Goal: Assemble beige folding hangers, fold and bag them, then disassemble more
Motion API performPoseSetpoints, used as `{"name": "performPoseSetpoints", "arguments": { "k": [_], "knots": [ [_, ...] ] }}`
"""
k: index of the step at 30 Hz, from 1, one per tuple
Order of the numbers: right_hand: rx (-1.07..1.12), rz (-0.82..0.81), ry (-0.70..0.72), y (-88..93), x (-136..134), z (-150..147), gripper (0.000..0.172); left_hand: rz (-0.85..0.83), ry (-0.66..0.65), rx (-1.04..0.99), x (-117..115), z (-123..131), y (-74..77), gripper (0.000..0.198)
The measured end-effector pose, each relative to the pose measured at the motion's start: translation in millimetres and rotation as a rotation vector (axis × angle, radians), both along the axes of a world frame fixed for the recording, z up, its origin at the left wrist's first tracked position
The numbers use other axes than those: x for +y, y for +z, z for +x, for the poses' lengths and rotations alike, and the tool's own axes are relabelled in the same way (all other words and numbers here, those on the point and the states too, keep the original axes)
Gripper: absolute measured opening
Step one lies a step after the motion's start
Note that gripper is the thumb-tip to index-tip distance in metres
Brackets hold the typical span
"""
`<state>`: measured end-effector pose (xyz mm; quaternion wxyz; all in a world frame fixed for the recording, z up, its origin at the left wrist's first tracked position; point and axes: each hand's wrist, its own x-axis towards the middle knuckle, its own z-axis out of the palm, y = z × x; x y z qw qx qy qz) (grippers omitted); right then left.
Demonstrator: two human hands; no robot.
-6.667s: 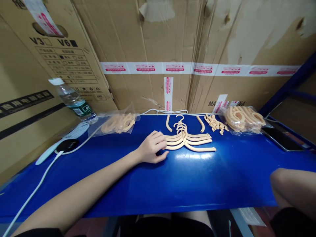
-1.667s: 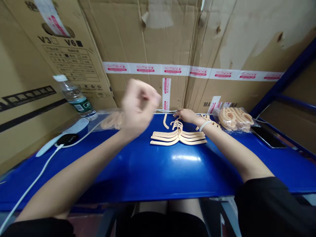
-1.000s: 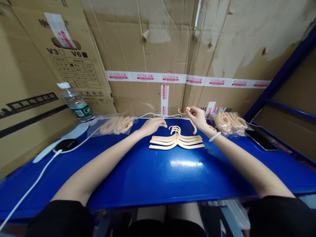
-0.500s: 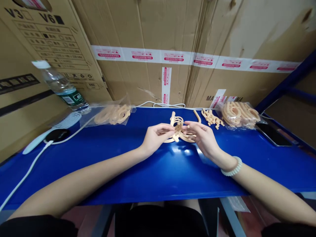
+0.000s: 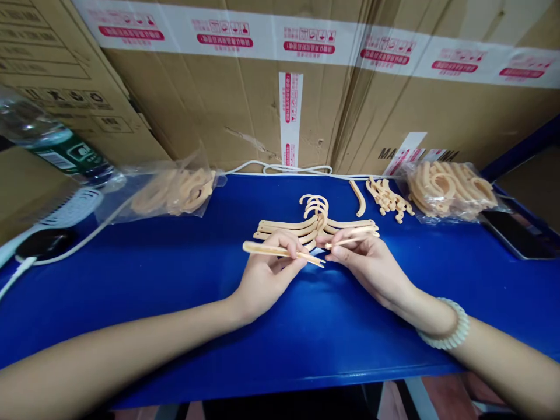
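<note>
My left hand (image 5: 265, 283) pinches a beige hanger arm (image 5: 265, 249), whose slotted end points right toward my other hand. Between the fingers of my right hand (image 5: 376, 262) is a second beige hanger arm (image 5: 351, 238), slanting up to the right. The near ends of the two arms are close together but apart. Just beyond my hands, several beige hangers (image 5: 301, 225) lie overlapped on the blue table (image 5: 280, 344), their hooks toward the boxes. Behind my right hand are one loose curved hanger arm (image 5: 359, 198) and a pile of small beige hooks (image 5: 387, 195).
Clear bags of beige parts lie at left (image 5: 175, 189) and right (image 5: 450, 189). A phone (image 5: 511, 233) rests at far right. On the left are a water bottle (image 5: 61, 149), a black charging device (image 5: 46, 242) and a white cable (image 5: 116, 210). Cardboard boxes (image 5: 210, 111) stand behind.
The view has moved closer and lower. My hands, earlier over the hangers, are now nearer me, each showing a hanger arm. The hangers behind are now more exposed.
</note>
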<state>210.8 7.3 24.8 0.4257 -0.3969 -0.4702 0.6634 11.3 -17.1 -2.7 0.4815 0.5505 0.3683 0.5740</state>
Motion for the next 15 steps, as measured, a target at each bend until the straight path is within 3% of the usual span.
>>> {"name": "performPoseSetpoints", "arguments": {
  "k": [8,15],
  "knots": [
    [0.004,-0.083,0.135,0.1,0.5,2.2,0.021,0.016,0.033,0.099,0.5,-1.9,1.9,0.025],
    [0.017,-0.120,0.141,-4.5,2.5,0.4,0.020,0.012,0.017,0.102,-3.0,-1.0,3.2,0.024]
  ]
}}
